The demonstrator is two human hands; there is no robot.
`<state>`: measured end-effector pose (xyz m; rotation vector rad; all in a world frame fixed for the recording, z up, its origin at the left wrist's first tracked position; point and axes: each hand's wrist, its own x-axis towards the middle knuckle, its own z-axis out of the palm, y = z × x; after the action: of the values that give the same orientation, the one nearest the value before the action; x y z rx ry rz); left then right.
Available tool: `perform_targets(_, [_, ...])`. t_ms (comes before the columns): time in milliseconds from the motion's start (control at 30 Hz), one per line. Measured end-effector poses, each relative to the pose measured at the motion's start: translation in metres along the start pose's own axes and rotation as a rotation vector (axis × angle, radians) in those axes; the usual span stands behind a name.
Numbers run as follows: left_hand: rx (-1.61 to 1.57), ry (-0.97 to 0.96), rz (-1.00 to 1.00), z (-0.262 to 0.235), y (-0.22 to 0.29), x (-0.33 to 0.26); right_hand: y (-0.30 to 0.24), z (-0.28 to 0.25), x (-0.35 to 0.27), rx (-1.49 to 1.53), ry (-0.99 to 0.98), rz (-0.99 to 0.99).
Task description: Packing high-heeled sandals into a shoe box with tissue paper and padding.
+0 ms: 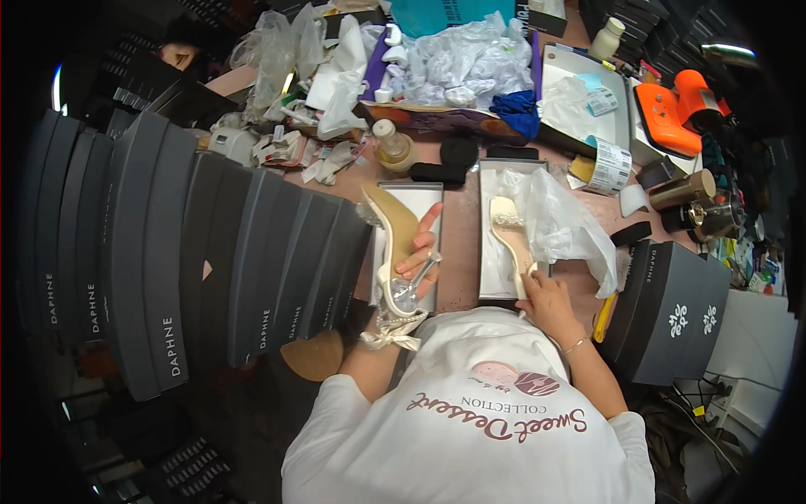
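Observation:
My left hand (422, 249) is wrapped around a cream high-heeled sandal (400, 217), index finger stretched out. The sandal is raised and turned so its tan sole shows; it has a clear heel and a cream bow on the ankle strap. Behind it lies an open shoe-box part with a pale inside (421, 195). To the right, a second cream sandal (505, 216) with a sparkling toe band rests in an open shoe box (488, 284). My right hand (550, 300) is closed at its heel end. Crumpled white tissue (564, 220) spills over that box's right side.
Rows of dark grey shoe boxes (214, 260) stand at left, more (667, 307) at right. Across the back are a carton of crumpled plastic (462, 67), a bottle (393, 147), a white tray (579, 76), a label roll (610, 166) and an orange tape dispenser (667, 118).

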<state>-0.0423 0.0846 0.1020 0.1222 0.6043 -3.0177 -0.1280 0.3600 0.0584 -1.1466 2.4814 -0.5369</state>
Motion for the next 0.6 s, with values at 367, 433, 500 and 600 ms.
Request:
perform_targets(367, [1.981, 0.649, 0.696, -0.057, 0.050, -0.036, -0.001, -0.040, 0.006, 0.558, 0.209, 0.095])
perform_targets(433, [1.671, 0.505, 0.292, -0.049, 0.020, -0.027, -0.009, -0.064, 0.001, 0.745, 0.187, -0.014])
perform_targets(500, [1.334, 0.536, 0.158, -0.048, -0.021, -0.009, -0.015, -0.080, -0.003, 0.950, 0.053, -0.067])
perform_targets(600, [0.899, 0.652, -0.094, -0.053, -0.049, 0.013, -0.026, -0.097, -0.005, 1.265, -0.115, -0.129])
